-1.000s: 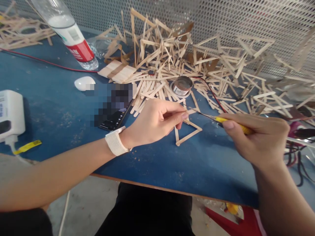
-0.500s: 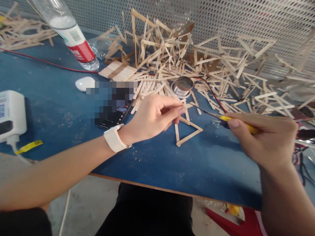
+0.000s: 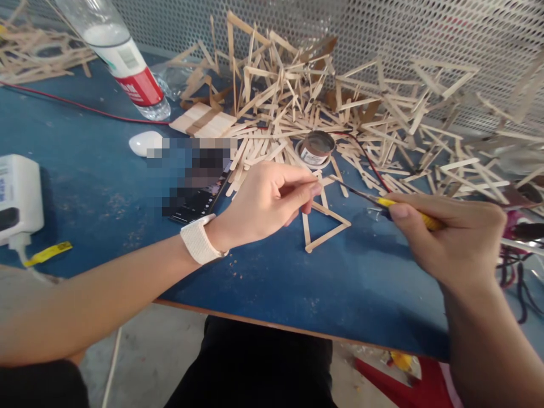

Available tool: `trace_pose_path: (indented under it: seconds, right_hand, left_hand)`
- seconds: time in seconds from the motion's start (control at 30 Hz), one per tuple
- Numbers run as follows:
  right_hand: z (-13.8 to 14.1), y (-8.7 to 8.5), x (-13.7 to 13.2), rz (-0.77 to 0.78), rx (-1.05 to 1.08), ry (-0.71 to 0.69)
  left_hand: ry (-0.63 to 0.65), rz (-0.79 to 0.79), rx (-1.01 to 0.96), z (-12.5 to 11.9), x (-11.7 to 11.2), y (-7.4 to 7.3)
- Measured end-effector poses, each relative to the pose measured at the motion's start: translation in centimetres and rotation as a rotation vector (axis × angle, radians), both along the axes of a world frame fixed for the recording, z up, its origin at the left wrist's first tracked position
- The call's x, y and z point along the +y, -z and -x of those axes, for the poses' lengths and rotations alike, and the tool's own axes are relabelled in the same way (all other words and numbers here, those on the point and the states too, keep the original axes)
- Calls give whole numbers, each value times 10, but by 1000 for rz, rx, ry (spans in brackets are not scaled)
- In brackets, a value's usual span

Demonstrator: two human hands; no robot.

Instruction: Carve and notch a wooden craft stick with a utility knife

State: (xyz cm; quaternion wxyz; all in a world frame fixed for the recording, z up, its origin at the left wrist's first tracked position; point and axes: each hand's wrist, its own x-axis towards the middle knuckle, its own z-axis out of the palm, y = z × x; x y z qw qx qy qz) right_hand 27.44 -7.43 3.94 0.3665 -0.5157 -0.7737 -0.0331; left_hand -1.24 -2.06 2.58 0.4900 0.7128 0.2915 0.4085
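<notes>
My left hand (image 3: 280, 195), with a pale watch band at the wrist, has its thumb and fingers pinched on a wooden craft stick (image 3: 326, 181) whose end shows just past the fingertips. In my right hand (image 3: 446, 238) is a yellow-handled soldering iron (image 3: 408, 214). Its thin metal tip points left and meets or nearly meets that stick's end. Below my left fingertips, a triangle of craft sticks (image 3: 329, 238) lies on the blue table, its upper part partly hidden by the hand. A small round tin (image 3: 317, 148) with dark contents stands just behind.
A large heap of craft sticks (image 3: 280, 85) leans against the perforated metal panel (image 3: 382, 28). On the left are a water bottle (image 3: 140, 85), a white mouse (image 3: 144, 143), a phone (image 3: 191, 204) and a white charger (image 3: 21, 198). Tangled cables (image 3: 516, 277) lie far right.
Both hands keep nearly the same pose over the triangle. My right hand with the soldering iron has shifted very slightly left; the view has moved a little.
</notes>
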Motion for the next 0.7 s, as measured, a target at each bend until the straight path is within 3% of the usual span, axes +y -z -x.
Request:
trace_pose_path:
  seconds: [0.53,0.7]
  right_hand:
    - [-1,3,0,10,20,-21]
    - [-5,2,1,3,4,-3]
  left_hand:
    - [54,34,-8,-2,-4,0]
    - [-2,-10,-10,3,2,-1]
